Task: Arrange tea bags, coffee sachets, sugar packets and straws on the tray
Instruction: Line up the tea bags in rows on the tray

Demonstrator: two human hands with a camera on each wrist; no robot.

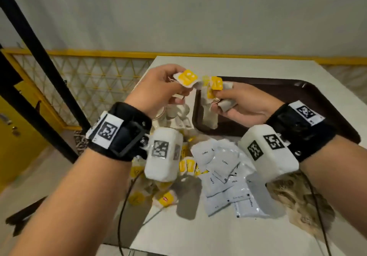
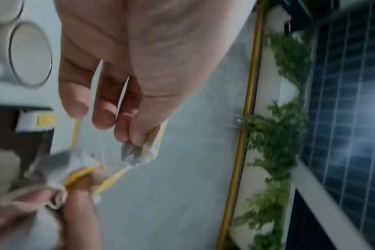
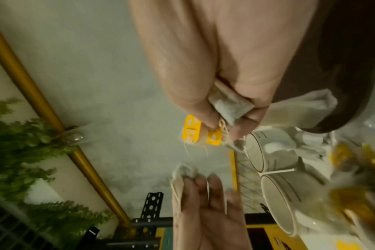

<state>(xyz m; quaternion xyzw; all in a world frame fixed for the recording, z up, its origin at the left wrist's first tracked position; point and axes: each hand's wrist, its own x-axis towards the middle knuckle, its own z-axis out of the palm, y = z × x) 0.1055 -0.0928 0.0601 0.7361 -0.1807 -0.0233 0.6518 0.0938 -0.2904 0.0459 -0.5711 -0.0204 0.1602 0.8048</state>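
Both hands are raised above the table. My left hand pinches a tea bag with a yellow tag between thumb and forefinger; in the left wrist view that tea bag hangs from my fingertips. My right hand grips a bunch of tea bags with yellow tags, strings tangled, one bag dangling over the brown tray. The right wrist view shows a grey tea bag in my fist and its yellow tags. More tea bags and white coffee sachets lie on the white table.
White cups and small packets stand left of the tray; the cups also show in the right wrist view. A yellow railing and a black post stand to the left. A cable trails over the table's front edge.
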